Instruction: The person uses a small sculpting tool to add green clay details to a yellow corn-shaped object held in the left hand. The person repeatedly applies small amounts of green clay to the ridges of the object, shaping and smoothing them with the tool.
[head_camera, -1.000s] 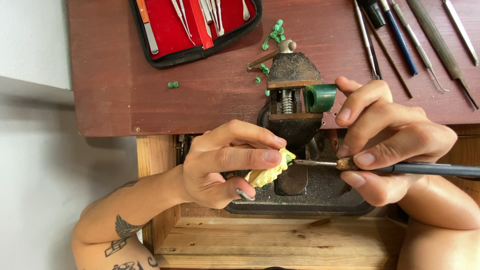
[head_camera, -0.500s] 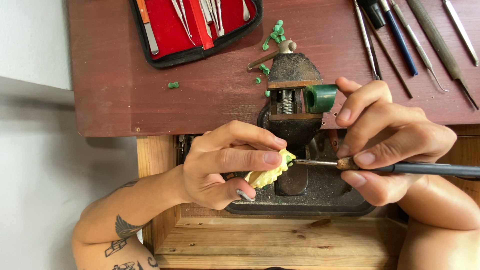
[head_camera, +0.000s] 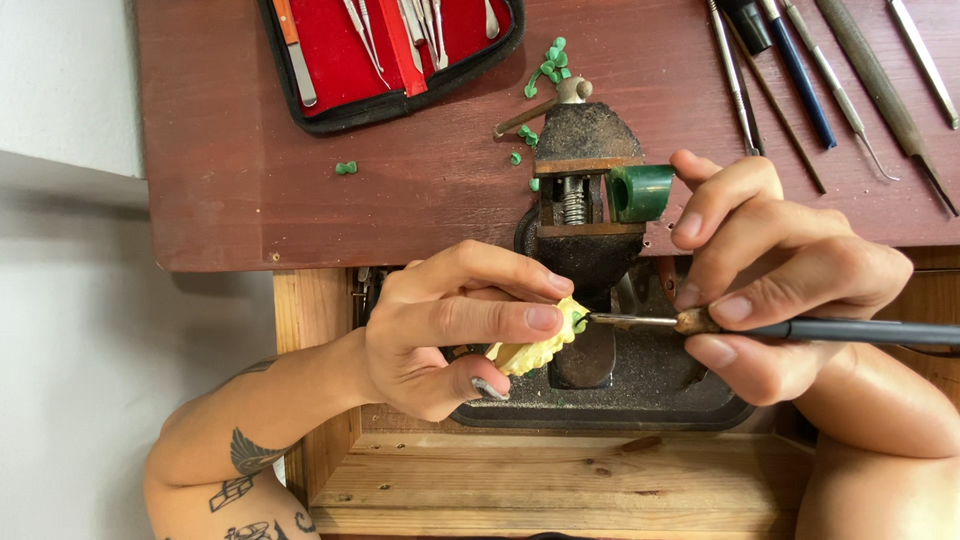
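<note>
Here the left hand (head_camera: 440, 330) is pinching a yellow piece (head_camera: 535, 350); the right hand (head_camera: 780, 270) is gripping a tool (head_camera: 800, 327), its tip pointing leftward, touching the piece.

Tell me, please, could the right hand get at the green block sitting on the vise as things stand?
Probably yes: the green block lies just beside the right hand, with nothing between them, though that hand is gripping a dark-handled tool.

Small black vise (head_camera: 585, 200) with green ring (head_camera: 640, 192) is blocking the centre, sitting right between the left hand (head_camera: 440, 330) and right hand (head_camera: 790, 280). Red tool case (head_camera: 390, 50) and loose files (head_camera: 850, 70) are crowding the back of the counter (head_camera: 220, 150). Bare wood is lying open left of the vise, green crumbs (head_camera: 346, 167) dotting it; the lower wooden shelf (head_camera: 560, 480) is giving room under both wrists.
</note>
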